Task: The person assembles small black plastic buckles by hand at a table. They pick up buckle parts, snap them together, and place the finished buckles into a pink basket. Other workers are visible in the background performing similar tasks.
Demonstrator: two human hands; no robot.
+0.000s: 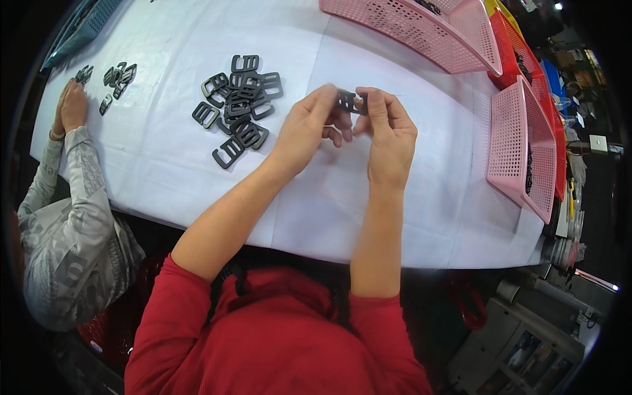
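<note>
Between my two hands, above the white-covered table, is a black strap buckle (351, 101) with slots across it. My left hand (309, 125) pinches its left end between thumb and fingers. At the other end, my right hand (388, 131) grips it with the thumb on top. The fingers partly cover both ends, so I cannot tell whether it is one piece or two joined. To the left of my left hand lies a loose pile of black buckles (240, 99), some overlapping and some lying flat at its edge.
Pink perforated baskets (421, 33) (520, 145) stand at the table's far and right sides, beside red bins (517, 56). A blue-green basket (82, 33) is at the far left. Another person's hands (71, 105) rest at the left edge near small buckle groups (120, 76).
</note>
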